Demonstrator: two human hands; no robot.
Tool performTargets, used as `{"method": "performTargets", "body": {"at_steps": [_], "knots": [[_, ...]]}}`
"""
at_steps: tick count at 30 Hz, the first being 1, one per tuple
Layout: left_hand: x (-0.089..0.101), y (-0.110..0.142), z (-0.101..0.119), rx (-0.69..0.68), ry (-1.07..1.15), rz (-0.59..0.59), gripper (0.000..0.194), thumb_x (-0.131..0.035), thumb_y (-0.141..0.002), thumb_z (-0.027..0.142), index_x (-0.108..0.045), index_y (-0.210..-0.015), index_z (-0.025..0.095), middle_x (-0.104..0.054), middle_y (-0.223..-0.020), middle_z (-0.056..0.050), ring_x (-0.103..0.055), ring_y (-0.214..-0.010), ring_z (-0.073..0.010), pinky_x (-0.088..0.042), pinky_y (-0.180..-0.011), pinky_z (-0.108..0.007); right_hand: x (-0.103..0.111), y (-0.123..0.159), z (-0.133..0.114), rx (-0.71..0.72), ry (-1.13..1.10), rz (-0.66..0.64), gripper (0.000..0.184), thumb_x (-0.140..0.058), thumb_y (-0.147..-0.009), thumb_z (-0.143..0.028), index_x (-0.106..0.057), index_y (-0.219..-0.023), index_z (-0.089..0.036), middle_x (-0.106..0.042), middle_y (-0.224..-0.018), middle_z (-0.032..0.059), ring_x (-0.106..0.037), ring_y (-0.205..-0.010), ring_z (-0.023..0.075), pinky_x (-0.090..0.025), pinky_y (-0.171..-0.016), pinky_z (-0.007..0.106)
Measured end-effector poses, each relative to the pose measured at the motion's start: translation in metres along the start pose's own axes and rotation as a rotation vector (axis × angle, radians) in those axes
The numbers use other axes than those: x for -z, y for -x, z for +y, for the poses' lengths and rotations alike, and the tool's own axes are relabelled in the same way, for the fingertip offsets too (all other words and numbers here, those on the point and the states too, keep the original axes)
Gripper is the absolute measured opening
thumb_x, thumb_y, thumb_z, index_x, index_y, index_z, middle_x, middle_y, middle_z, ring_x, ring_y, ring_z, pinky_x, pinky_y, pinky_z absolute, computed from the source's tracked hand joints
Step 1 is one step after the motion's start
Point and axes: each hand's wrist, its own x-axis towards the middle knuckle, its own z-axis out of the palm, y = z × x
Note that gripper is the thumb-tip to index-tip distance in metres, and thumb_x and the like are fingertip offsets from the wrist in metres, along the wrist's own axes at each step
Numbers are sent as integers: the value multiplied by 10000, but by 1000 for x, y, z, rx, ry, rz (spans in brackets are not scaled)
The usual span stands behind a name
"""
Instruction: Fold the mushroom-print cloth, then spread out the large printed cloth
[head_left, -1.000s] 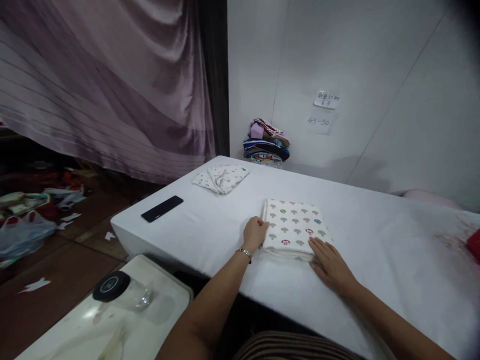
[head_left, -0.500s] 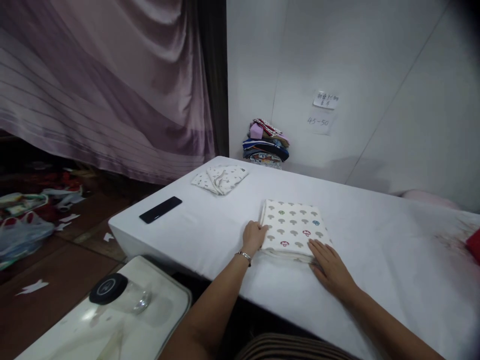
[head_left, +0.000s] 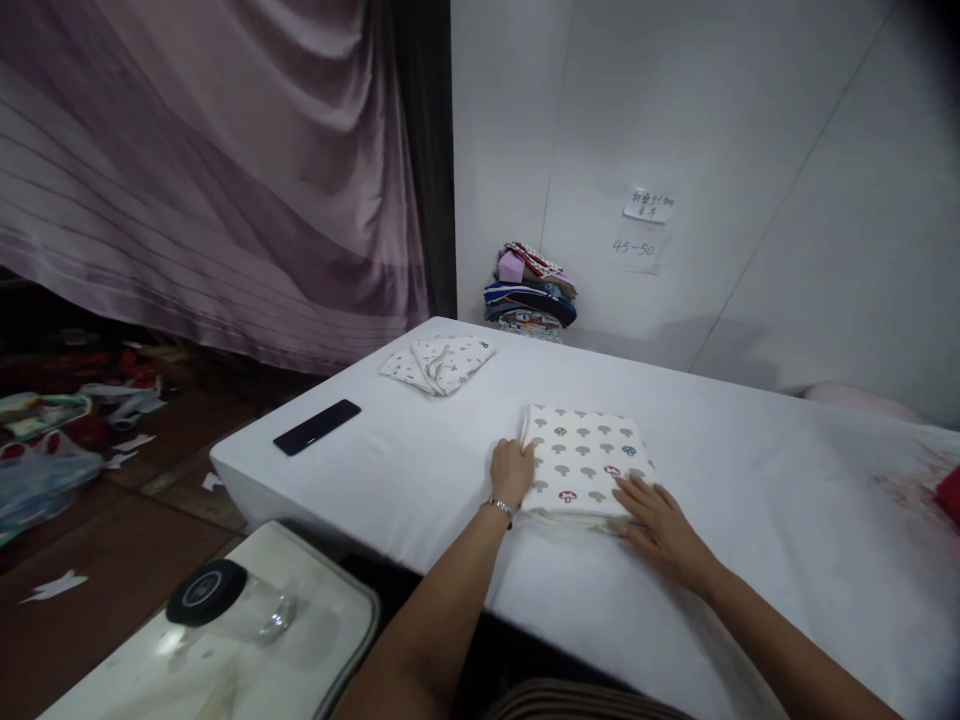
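Note:
A folded white cloth [head_left: 574, 440] printed with grey mushrooms and a few green, blue and red ones lies flat on the white-covered table [head_left: 450, 465]. My left hand [head_left: 513, 470], a silver bracelet at its wrist, is at the cloth's left edge with its fingers curled in and closed on that edge. Across the front right corner of the cloth rests my right hand [head_left: 660, 525], its fingers stretched out on the fabric and the thumb by the front edge. Farther back sits another folded white cloth [head_left: 450, 362] with a small dark print.
A black phone [head_left: 317, 427] lies near the table's left edge. On a lower white surface [head_left: 322, 575] at front left, a clear jar with a black lid [head_left: 208, 592] lies on its side. Folded fabrics [head_left: 529, 290] are stacked by the wall. A purple curtain [head_left: 300, 180] hangs at left.
My left hand has turned slightly, with its fingers more curled at the cloth's left edge. My right hand stays on the front right corner. The view has shifted a little.

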Motion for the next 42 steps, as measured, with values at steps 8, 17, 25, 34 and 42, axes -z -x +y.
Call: {"method": "performTargets", "body": {"at_steps": [8, 17, 25, 34, 42], "knots": [[6, -5, 2, 9, 36, -33, 276, -478, -865, 398, -574, -746, 168, -613, -927, -104, -574, -904, -220, -414, -749, -318, 9, -16, 15, -92, -201, 14, 437, -381, -943, -489, -541, -1300, -294, -497, -1374, 17, -399, -1307, 259, -379, -1067, 486], [-5, -25, 7, 39, 99, -24, 206, -489, -867, 350, -509, -739, 190, -615, -850, -66, -584, -852, -194, -412, -736, -300, -31, -76, 60, -269, -38, 169, 500, -376, -921, -460, -522, -1298, -165, -429, -1419, 139, -326, -1341, 324, -382, -1029, 532], [-9, -24, -3, 54, 143, 5, 210, -513, -856, 335, -468, -698, 205, -601, -805, -54, -580, -839, -197, -408, -732, -302, -31, -81, 54, -297, 67, 63, 454, -323, -946, -408, -457, -1344, -236, -367, -1465, 106, -269, -1368, 313, -329, -1024, 571], [-5, -24, -1, 28, 112, -31, 181, -474, -876, 318, -461, -734, 207, -611, -826, -56, -585, -846, -198, -395, -732, -298, -21, -138, 11, -188, 8, -104, 555, -284, -956, -483, -364, -1416, -181, -258, -1515, 125, -180, -1401, 293, -170, -1103, 546], [-10, -23, -4, 58, 207, 14, 164, -531, -849, 333, -473, -762, 207, -619, -794, -34, -583, -782, -179, -397, -701, -282, -16, -189, -25, -172, -51, -159, 596, -242, -963, -490, -299, -1447, -147, -196, -1535, 115, -115, -1417, 261, -112, -1116, 519]]}}
